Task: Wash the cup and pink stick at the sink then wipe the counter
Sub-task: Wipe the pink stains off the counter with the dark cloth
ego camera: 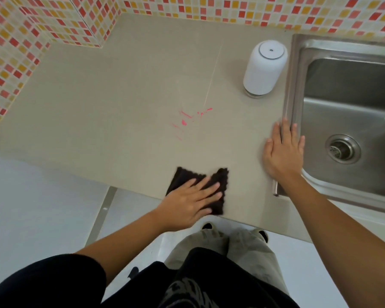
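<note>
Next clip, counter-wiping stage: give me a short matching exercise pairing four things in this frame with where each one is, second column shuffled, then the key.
Things:
1. dark cloth
2. white cup
3. pink smears
4. right hand

Places:
A. upside down on the counter beside the sink
B. flat across the sink's left rim
C. under the left hand at the counter's front edge
D. mid-counter, beyond the cloth

Pairs: 1-C, 2-A, 3-D, 4-B

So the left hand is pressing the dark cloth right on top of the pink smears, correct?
Not quite. In the head view the left hand presses the dark cloth near the counter's front edge, short of the pink smears, which remain uncovered.
</note>
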The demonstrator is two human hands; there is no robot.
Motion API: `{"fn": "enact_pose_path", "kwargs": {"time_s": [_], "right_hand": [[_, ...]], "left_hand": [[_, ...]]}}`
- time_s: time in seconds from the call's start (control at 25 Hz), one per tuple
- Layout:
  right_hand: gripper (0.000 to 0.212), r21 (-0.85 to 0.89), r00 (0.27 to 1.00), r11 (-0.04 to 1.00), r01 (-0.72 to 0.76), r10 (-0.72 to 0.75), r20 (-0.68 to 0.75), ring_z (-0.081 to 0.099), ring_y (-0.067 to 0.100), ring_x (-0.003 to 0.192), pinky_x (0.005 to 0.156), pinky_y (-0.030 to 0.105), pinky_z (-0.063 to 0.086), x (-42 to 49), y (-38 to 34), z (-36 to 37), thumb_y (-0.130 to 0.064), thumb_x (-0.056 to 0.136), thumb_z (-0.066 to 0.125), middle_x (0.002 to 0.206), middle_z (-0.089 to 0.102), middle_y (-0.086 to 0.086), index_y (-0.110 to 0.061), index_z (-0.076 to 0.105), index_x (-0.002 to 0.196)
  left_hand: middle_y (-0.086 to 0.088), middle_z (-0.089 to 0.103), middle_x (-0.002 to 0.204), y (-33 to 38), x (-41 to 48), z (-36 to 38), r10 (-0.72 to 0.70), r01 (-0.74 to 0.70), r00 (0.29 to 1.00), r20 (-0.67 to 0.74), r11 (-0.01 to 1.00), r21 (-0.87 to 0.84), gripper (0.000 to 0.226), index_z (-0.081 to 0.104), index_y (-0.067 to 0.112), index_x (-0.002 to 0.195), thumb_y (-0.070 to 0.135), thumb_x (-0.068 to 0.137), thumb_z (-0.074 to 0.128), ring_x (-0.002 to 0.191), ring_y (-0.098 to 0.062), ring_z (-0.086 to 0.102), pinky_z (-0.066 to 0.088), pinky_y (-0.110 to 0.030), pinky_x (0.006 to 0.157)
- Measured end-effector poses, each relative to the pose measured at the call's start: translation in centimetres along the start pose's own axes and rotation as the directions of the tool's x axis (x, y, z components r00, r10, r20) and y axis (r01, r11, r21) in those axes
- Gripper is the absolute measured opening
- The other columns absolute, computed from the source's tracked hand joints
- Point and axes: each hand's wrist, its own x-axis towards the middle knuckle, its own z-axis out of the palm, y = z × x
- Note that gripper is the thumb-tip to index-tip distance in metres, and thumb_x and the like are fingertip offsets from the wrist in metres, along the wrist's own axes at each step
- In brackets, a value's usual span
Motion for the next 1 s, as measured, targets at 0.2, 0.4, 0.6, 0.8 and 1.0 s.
{"fn": "enact_pose_path", "kwargs": {"time_s": [0.2, 0.4, 0.6, 0.8, 1.0], "right_hand": [[0.061, 0.005, 1.0, 1.0, -0.003, 0.003, -0.027, 0.001, 0.027, 0.145, 0.115, 0.044, -0.003, 0.0, 0.0, 0.1, -0.035, 0.092, 0.014, 0.158, 0.01, 0.006, -0.011, 0.018, 0.148], [0.061, -0.015, 1.0, 1.0, -0.016, 0.016, -0.018, -0.001, 0.026, 0.146, 0.114, 0.041, -0.007, 0.3, 0.0, 0.2, -0.037, 0.092, 0.012, 0.158, 0.007, 0.005, -0.014, 0.016, 0.148], [0.061, 0.002, 1.0, 1.0, -0.014, 0.014, 0.003, -0.002, 0.025, 0.146, 0.115, 0.041, -0.006, 0.1, 0.1, 0.1, -0.036, 0.092, 0.011, 0.158, 0.004, 0.005, -0.014, 0.012, 0.149], [0.063, 0.039, 1.0, 0.999, -0.01, 0.01, 0.002, -0.004, 0.024, 0.146, 0.114, 0.039, -0.007, 0.2, 0.3, 0.2, -0.037, 0.09, 0.008, 0.158, 0.003, 0.005, -0.014, 0.012, 0.149], [0.067, 0.039, 1.0, 0.999, -0.014, 0.014, -0.011, -0.002, 0.024, 0.146, 0.114, 0.039, -0.007, 0.3, 0.2, 0.1, -0.039, 0.087, 0.004, 0.158, 0.005, 0.004, -0.015, 0.015, 0.148]], "left_hand": [[-0.018, 0.039, 0.145, -12.0, -7.3, -1.4, -0.599, 0.593, 0.796, -0.084, 0.801, -0.084, 0.05, 0.032, 0.013, 0.144, 0.033, 0.099, 0.024, 0.141, -0.031, 0.024, 0.031, -0.055, 0.107], [-0.014, 0.025, 0.154, -15.5, 7.4, -4.0, -0.85, 0.831, 0.525, -0.037, 0.521, -0.192, 0.047, 0.027, 0.008, 0.145, 0.025, 0.101, 0.025, 0.142, -0.034, 0.02, 0.02, -0.048, 0.113], [0.0, 0.011, 0.159, -4.8, 15.5, -3.0, -0.587, 0.586, 0.809, 0.046, 0.796, -0.155, 0.051, 0.015, 0.022, 0.149, 0.039, 0.1, 0.017, 0.146, -0.027, 0.003, 0.011, -0.044, 0.116], [0.0, 0.015, 0.158, -6.9, 5.1, -2.3, -0.781, 0.774, 0.624, -0.001, 0.618, -0.139, 0.055, 0.018, 0.022, 0.148, 0.041, 0.097, 0.015, 0.145, -0.027, 0.01, 0.014, -0.048, 0.115], [-0.006, 0.015, 0.158, -15.9, 14.7, -3.8, -0.91, 0.887, 0.414, -0.037, 0.412, -0.208, 0.051, 0.019, 0.019, 0.149, 0.034, 0.1, 0.022, 0.144, -0.034, 0.011, 0.014, -0.05, 0.115]]}}
